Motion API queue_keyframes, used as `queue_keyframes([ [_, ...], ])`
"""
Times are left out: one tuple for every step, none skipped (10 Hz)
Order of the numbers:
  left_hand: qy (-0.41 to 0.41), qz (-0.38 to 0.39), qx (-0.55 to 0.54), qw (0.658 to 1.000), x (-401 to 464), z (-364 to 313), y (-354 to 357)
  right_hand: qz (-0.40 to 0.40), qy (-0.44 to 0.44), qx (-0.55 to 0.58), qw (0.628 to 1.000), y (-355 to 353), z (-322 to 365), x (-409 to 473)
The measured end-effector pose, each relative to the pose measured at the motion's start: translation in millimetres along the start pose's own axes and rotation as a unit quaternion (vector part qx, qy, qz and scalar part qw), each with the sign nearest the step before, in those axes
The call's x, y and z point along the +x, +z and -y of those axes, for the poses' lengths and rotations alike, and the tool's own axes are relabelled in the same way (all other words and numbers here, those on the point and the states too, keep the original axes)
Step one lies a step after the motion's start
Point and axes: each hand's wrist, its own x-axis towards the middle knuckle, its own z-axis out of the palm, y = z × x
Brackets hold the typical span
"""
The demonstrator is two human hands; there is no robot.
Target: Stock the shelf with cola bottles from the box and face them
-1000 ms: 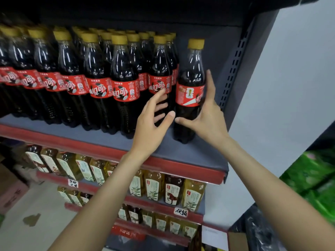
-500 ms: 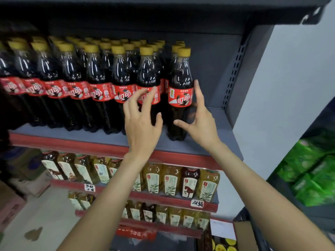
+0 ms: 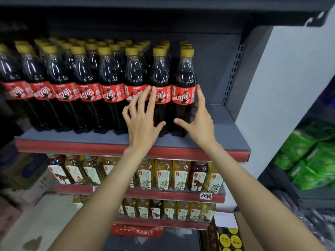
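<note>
The right hand [image 3: 200,120] cups the end cola bottle [image 3: 184,91]. The left hand [image 3: 143,122] spreads flat on its neighbour bottle [image 3: 160,87], tea bottles [image 3: 163,173] below.

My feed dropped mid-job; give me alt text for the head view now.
Two open hands frame the rightmost front cola bottle on the grey shelf: the right hand touches its right side, and the left hand lies across the neighbouring bottle. Tea bottles fill the shelves below.
</note>
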Motion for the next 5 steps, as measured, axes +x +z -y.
queue_keyframes([
  [0.02,0.007,0.022,1.0,-0.4,5.8,1.1,0.003,0.0,0.023,1.0,3.0,-3.4,-4.2],
  [0.029,0.007,0.033,0.999,-0.3,7.9,2.0,-0.005,0.0,0.021,1.0,5.8,-1.1,-6.0],
  [0.025,0.016,0.021,0.999,-1.4,8.0,4.3,0.005,0.0,0.013,1.0,6.5,-1.6,-5.7],
  [0.03,-0.001,-0.067,0.997,-0.6,7.7,-3.6,-0.033,0.012,-0.016,0.999,9.2,8.5,-10.2],
  [0.005,-0.045,-0.219,0.975,-4.6,8.5,-16.7,-0.155,-0.046,-0.056,0.985,14.3,25.7,-20.3],
])
